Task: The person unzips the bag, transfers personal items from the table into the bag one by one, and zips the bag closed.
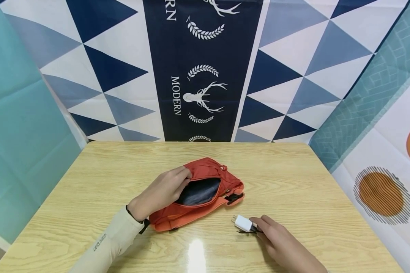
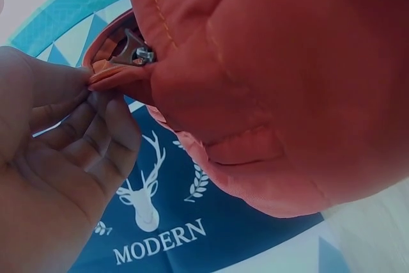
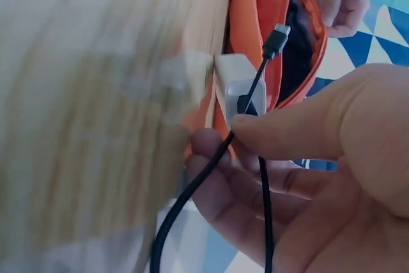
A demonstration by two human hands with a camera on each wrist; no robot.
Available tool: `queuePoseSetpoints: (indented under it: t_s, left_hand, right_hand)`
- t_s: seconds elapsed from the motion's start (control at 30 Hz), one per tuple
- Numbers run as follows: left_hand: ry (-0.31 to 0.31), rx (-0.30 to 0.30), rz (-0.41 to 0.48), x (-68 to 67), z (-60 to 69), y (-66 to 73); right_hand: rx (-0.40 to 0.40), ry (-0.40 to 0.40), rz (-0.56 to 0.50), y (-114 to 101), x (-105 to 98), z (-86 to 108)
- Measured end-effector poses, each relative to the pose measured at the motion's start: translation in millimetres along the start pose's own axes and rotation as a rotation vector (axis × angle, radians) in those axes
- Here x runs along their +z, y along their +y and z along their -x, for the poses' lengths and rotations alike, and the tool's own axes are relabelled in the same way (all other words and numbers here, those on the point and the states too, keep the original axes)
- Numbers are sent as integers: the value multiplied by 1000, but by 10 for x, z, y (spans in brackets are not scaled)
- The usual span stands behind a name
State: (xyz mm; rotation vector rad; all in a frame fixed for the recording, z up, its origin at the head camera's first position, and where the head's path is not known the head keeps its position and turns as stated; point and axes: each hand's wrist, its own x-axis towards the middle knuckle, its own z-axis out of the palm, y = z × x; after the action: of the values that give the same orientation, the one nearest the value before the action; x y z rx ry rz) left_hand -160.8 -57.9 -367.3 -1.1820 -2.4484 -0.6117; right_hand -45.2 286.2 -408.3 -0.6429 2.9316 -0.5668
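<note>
A red waist bag [image 1: 205,167] lies on the wooden table with its zipped pocket gaping, the dark lining [image 1: 201,191] showing. My left hand [image 1: 164,189] pinches the rim of that opening between thumb and fingers. A metal zipper pull [image 2: 142,54] sits close to those fingertips in the left wrist view. To the bag's right, just over the table, my right hand [image 1: 276,239] holds a white plug charger [image 1: 243,223], prongs toward the bag. A black cable [image 3: 182,199] is plugged into the charger; its loose small connector [image 3: 276,39] sticks up past the thumb.
The light wooden table [image 1: 276,170] runs back to a patterned cloth [image 1: 205,125] with triangles and deer heads. Teal cloth [image 1: 27,125] hangs on the left, and another printed cloth [image 1: 369,151] on the right. An orange strap [image 1: 198,216] lies along the bag's near side.
</note>
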Motion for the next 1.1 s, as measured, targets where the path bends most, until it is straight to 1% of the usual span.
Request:
queuePoseSetpoints:
  t_s: [0.13,0.2,0.3,0.4,0.5,0.67,0.8,0.93,1.03,1.1]
  left_hand:
    - [7,1,-1,-16,4,-7]
    - [12,3,-4,-19,4,-10]
    - [15,7,-14,-18,-1,-15]
    - [10,5,-21,-15,-12,-15]
    - [-1,0,-21,-19,-25,-8]
    - [-10,4,-21,-27,-38,8]
    - [-14,0,-25,-32,-41,4]
    - [-16,-7,-27,-34,-31,-6]
    - [-10,-7,-28,-29,-17,-13]
    - [-8,-8,-27,-28,-10,-15]
  right_hand:
    - [14,-25,-59,10,-10,-37]
    - [1,-23,-75,13,-10,-49]
    - [-44,5,-92,13,-5,-58]
    - [-93,57,-141,-3,0,-56]
    - [-121,113,-255,-28,0,-52]
    - [-149,219,-493,-84,-5,-102]
    - [-168,269,-604,-168,-7,-197]
    - [-192,316,-614,-292,4,-366]
    - [-200,355,-588,-375,27,-521]
    - [-200,365,-583,-419,40,-630]
